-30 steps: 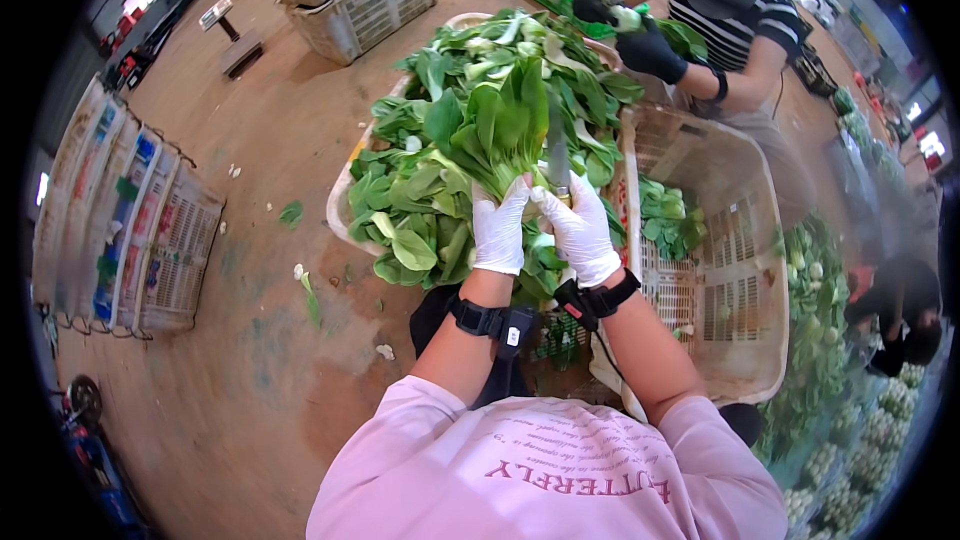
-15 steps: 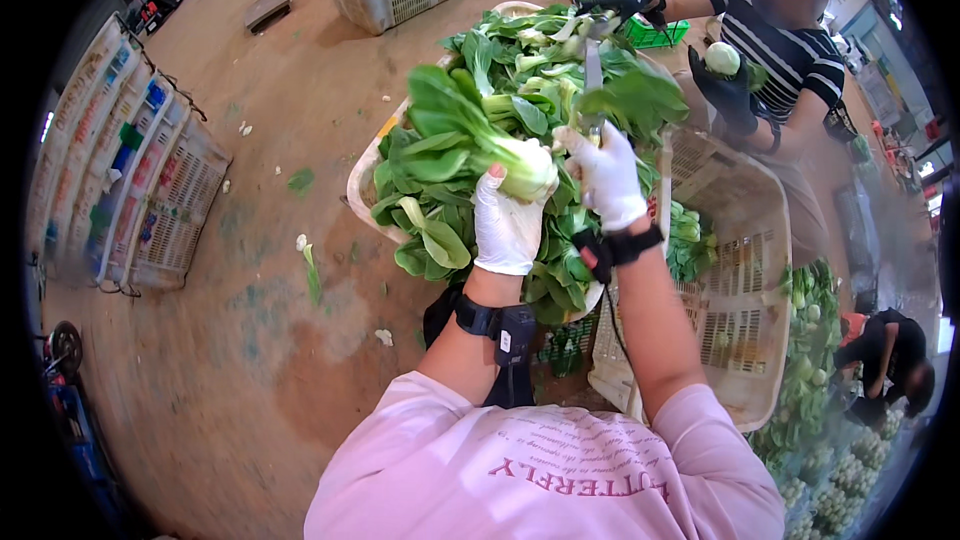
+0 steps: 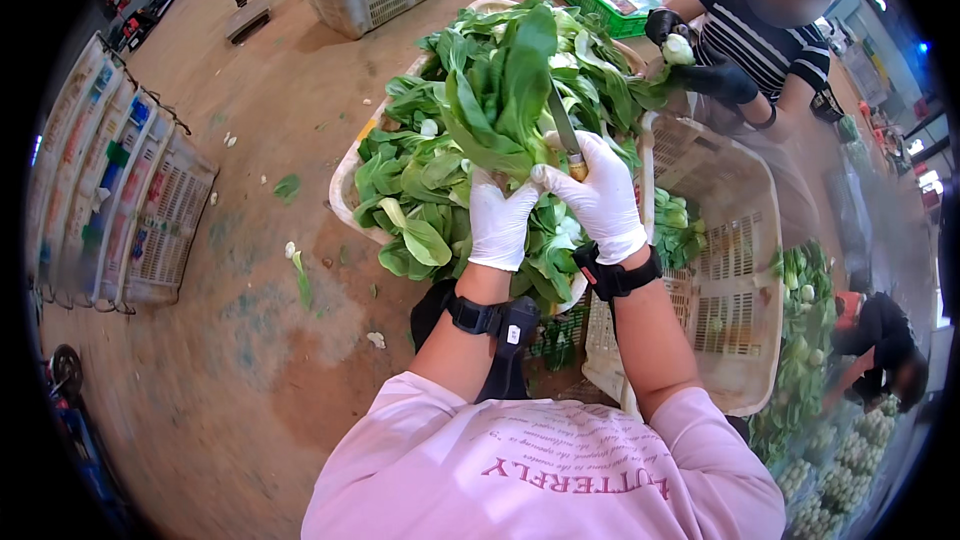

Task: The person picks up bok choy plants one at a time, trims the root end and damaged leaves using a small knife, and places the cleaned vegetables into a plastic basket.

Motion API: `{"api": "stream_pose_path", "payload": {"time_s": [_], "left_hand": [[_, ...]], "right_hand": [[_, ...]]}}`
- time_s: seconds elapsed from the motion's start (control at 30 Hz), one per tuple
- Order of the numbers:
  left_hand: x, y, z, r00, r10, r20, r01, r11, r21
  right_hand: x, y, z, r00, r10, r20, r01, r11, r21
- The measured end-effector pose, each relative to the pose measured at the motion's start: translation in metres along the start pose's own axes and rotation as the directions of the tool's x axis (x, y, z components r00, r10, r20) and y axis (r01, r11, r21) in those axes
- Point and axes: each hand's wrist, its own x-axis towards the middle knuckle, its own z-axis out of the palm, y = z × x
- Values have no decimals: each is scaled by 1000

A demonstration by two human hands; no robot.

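A head of bok choy (image 3: 503, 105) stands with its leaves pointing away from me, its base hidden by my fingers. My left hand (image 3: 500, 225), in a white glove, is closed around its lower end. Close beside it, my right hand (image 3: 606, 202), also gloved in white, grips a knife (image 3: 564, 122) by its wooden handle, the blade pointing up and away. The right fingertips are close to the bok choy's lower end; whether they touch it is unclear. Below both hands, a pale crate (image 3: 345, 185) is heaped with bok choy (image 3: 405, 155).
At my right stands another pale crate (image 3: 745, 320) with trimmed bok choy (image 3: 675, 225). Across from me, a co-worker in dark gloves holds a bok choy (image 3: 678, 49) near a green crate (image 3: 600, 12). Stacked crates (image 3: 135, 180) stand left; a scale (image 3: 245, 15) stands far left.
The bok choy has swung from leaning left to pointing away from me. My right hand with the knife has come closer to my left. The co-worker's hands have come together at a bok choy.
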Motion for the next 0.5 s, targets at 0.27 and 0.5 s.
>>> {"api": "stream_pose_path", "payload": {"time_s": [0.27,0.5], "left_hand": [[-1,-6,4,996,-90,20,92,987,-133],[4,0,-2,991,-127,41,129,990,-57]], "right_hand": [[-6,8,-1,987,36,-155,-41,999,-25],[-5,14,-6,949,300,-98,-254,911,326]]}}
